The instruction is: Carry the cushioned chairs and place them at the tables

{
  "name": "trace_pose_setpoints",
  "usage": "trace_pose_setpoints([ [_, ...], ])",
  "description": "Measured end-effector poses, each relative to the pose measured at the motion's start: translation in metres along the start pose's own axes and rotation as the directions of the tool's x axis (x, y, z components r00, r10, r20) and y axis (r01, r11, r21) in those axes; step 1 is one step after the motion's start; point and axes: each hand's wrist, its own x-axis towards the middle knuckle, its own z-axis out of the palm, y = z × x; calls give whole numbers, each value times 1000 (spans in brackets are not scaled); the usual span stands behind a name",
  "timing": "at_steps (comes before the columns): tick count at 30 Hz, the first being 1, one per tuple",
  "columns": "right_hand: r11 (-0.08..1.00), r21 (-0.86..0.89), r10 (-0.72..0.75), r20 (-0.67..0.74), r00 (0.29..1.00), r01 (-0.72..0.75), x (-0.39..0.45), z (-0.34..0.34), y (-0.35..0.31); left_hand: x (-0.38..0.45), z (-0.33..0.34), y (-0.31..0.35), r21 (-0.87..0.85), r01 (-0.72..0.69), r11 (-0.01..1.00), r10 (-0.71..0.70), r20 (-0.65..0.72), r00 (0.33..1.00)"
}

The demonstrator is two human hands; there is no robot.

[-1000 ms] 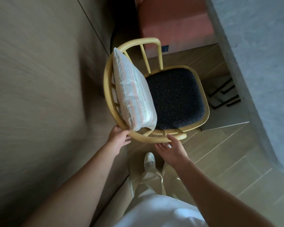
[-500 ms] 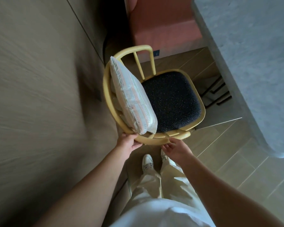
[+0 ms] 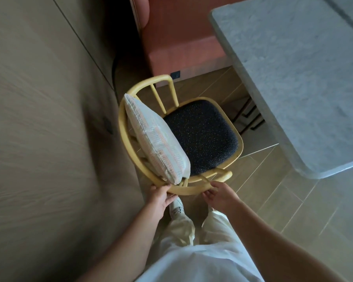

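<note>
Nearest, the left hand [image 3: 161, 198] and right hand [image 3: 219, 195] curl their fingers round the curved yellow rail of the chair [image 3: 130, 155]. A woven pale cushion [image 3: 155, 139] leans on its speckled dark seat [image 3: 202, 135]. Far right, the marbled grey surface [image 3: 293, 78].

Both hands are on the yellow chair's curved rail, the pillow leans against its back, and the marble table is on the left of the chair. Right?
Not quite: the head view shows the table on the right of the chair; a wood wall is on the left. The rest holds: left hand and right hand grip the rail, and the pillow leans against the back.
</note>
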Motion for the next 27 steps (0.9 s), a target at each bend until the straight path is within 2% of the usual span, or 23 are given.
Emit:
trace_pose_setpoints([
  [8,996,69,56,25,998,-58,15,-11,-6,-3,5,-12,-64,-66,996,63,-45,997],
  [13,992,36,117,156,981,-124,8,-27,-17,-4,11,-20,-149,-89,985,80,-64,995],
  [16,989,-52,145,194,970,-138,7,-45,-25,-8,19,-32,-154,-102,983,87,-103,991],
  [23,958,-216,221,142,965,-188,4,-103,-42,-28,36,-102,-161,-64,985,33,-186,982],
  [27,945,-198,280,80,957,-260,-5,-134,-46,-44,49,-140,-190,5,982,-44,-205,978],
])
